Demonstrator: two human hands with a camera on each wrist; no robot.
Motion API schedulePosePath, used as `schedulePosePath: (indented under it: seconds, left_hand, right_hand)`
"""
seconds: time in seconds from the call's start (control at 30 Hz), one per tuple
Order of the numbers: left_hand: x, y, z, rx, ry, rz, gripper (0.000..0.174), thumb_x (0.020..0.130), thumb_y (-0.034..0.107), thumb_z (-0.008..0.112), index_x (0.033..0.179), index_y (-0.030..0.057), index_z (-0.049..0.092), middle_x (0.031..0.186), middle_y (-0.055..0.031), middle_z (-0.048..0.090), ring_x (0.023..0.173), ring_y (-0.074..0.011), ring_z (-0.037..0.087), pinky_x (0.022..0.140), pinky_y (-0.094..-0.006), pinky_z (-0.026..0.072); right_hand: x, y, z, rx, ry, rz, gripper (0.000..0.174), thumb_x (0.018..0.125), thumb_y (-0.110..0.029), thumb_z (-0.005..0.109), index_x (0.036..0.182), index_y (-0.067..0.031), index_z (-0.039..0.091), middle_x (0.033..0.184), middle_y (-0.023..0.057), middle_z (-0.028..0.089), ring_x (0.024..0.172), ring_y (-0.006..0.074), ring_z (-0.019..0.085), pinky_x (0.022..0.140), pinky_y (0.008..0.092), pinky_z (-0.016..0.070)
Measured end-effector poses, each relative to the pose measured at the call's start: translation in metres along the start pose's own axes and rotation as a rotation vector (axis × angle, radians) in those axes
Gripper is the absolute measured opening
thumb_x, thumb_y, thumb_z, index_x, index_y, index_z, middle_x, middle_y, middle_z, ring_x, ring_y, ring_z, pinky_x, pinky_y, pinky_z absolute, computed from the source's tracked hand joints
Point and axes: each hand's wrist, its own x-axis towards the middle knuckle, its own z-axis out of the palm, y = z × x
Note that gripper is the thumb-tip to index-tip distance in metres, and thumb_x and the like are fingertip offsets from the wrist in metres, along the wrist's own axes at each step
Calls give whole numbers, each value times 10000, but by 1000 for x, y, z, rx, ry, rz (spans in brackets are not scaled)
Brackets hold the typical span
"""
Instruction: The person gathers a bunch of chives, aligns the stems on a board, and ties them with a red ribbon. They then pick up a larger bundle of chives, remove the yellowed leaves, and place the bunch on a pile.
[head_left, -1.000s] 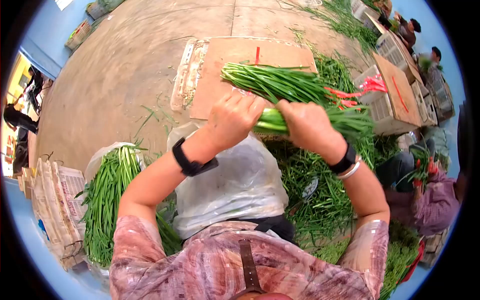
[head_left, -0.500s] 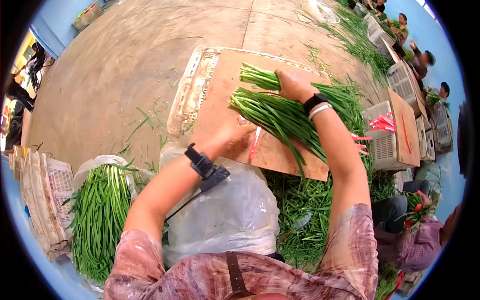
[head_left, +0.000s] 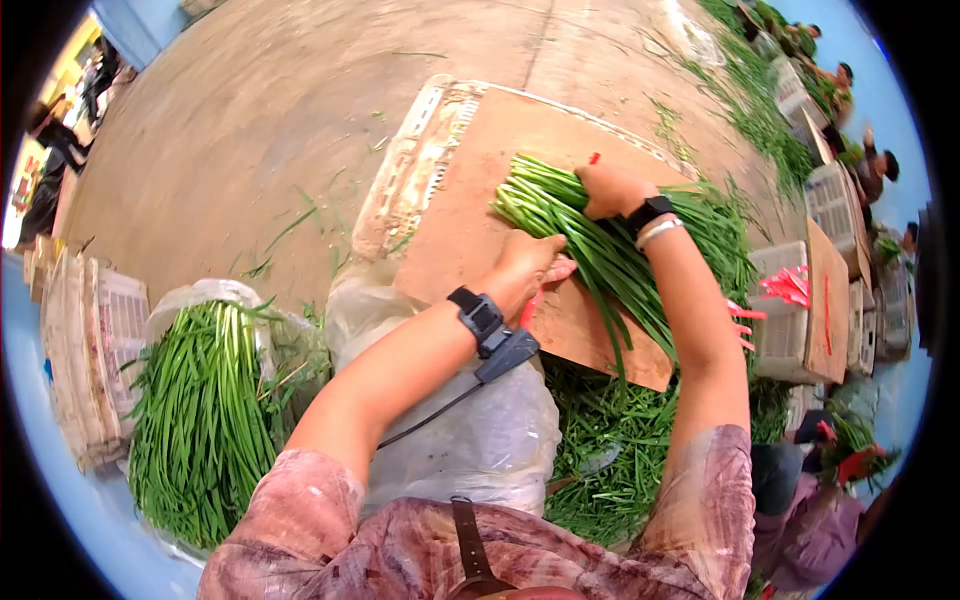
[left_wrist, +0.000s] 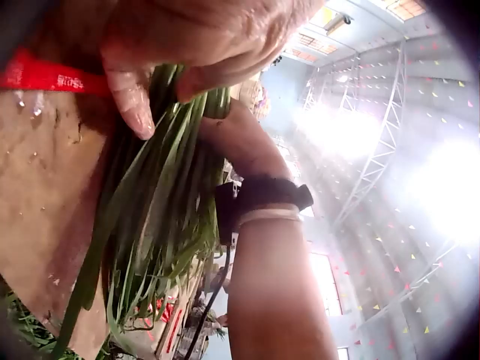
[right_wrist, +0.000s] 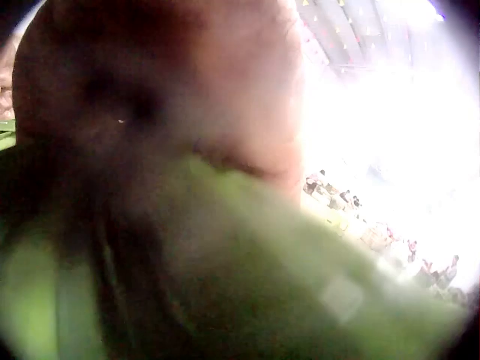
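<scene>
A bundle of green garlic chives (head_left: 625, 255) lies on a brown board (head_left: 450, 250), pale stem ends at the far left. My right hand (head_left: 615, 190) grips it from above, near the stems; its wrist view is blurred by the close hand and leaves. My left hand (head_left: 525, 265) is at the bundle's near side, thumb against the stems. In the left wrist view its fingers (left_wrist: 135, 112) reach over the leaves; I cannot tell whether they pinch them. A red tie strip (left_wrist: 52, 75) runs up to this hand, and another red end shows behind the bundle.
An upturned pale crate (head_left: 400, 190) supports the board. Loose chives (head_left: 600, 440) are heaped at the right, and a bagged pile (head_left: 205, 420) stands at the left. More red strips (head_left: 790, 285) hang on a neighbouring crate. Other people sit along the right wall.
Both hands held a small bunch above the board at first. My right hand has set it against the larger bunch. My left hand has let go and moved over the board to the bundle's side.
</scene>
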Motion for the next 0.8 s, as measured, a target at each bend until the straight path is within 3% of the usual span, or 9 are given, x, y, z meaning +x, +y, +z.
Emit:
schedulePosePath:
  seconds: [0.1, 0.13, 0.3, 0.47, 0.53, 0.63, 0.7, 0.77, 0.8]
  left_hand:
    - [31, -23, -3, 72, -185, -16, 143, 907, 124, 537, 935, -6, 592, 706, -130, 628, 556, -182, 614, 455, -286, 493]
    - [51, -39, -14, 47, -273, -14, 177, 913, 159, 532, 918, -8, 590, 705, -136, 643, 577, -188, 622, 488, -312, 499]
    - [-29, 14, 6, 144, 144, 46, 150, 841, 68, 560, 889, -66, 605, 627, -179, 642, 471, -208, 620, 386, -284, 496]
    - [-13, 7, 2, 81, 47, 86, 209, 854, 39, 462, 993, -88, 551, 634, -192, 605, 522, -237, 636, 397, -297, 515]
    - [-16, 6, -1, 77, 58, 91, 232, 880, 89, 456, 955, -93, 578, 716, -224, 637, 580, -263, 659, 454, -338, 547]
    - [36, -10, -14, 109, -161, -169, 266, 891, 150, 490, 904, -82, 619, 816, -229, 670, 624, -272, 676, 517, -388, 571]
    - [-1, 26, -19, 404, -87, -102, 290, 881, 208, 540, 872, -63, 641, 800, -186, 685, 670, -254, 685, 586, -384, 578]
    - [-112, 74, -52, 492, -213, 487, 273, 828, 218, 578, 932, -33, 599, 626, -110, 624, 519, -257, 610, 502, -366, 514]
    - [-134, 83, -83, 585, -214, 656, 294, 812, 247, 597, 930, -22, 609, 689, -126, 627, 592, -264, 613, 549, -375, 508]
  right_hand:
    - [1, 1, 9, -115, 98, 69, 451, 646, -164, 643, 1019, 77, 564, 870, 273, 627, 829, 354, 659, 712, 412, 546]
    - [48, 53, 58, -112, 93, -94, 478, 651, -184, 649, 1064, 37, 552, 910, 256, 614, 864, 372, 644, 741, 428, 539]
    - [-5, 4, -29, 245, -103, -146, 965, 532, -208, 808, 1386, -59, 386, 1201, 231, 578, 1076, 318, 587, 940, 385, 457]
    - [-2, 46, 6, 474, 52, -252, 811, 717, -171, 710, 1400, 23, 319, 1252, 252, 535, 1163, 330, 528, 997, 366, 394]
    - [-17, 2, 0, 608, -35, -103, 716, 831, -214, 599, 1403, 64, 271, 1316, 268, 473, 1226, 347, 468, 1014, 387, 371]
    - [-6, 16, 59, 282, 285, -97, 784, 864, -380, 583, 1443, -3, 212, 1369, 280, 388, 1260, 412, 390, 1042, 424, 330]
    - [7, 39, 71, 315, 351, -172, 797, 865, -412, 578, 1452, -28, 198, 1373, 281, 376, 1255, 417, 388, 1040, 436, 328]
    - [7, 43, 70, 324, 396, -183, 801, 868, -435, 568, 1458, -45, 192, 1372, 282, 373, 1254, 419, 386, 1037, 444, 329]
    - [5, 37, 62, 314, 407, -156, 798, 871, -442, 561, 1458, -48, 193, 1369, 283, 375, 1255, 419, 385, 1034, 445, 332]
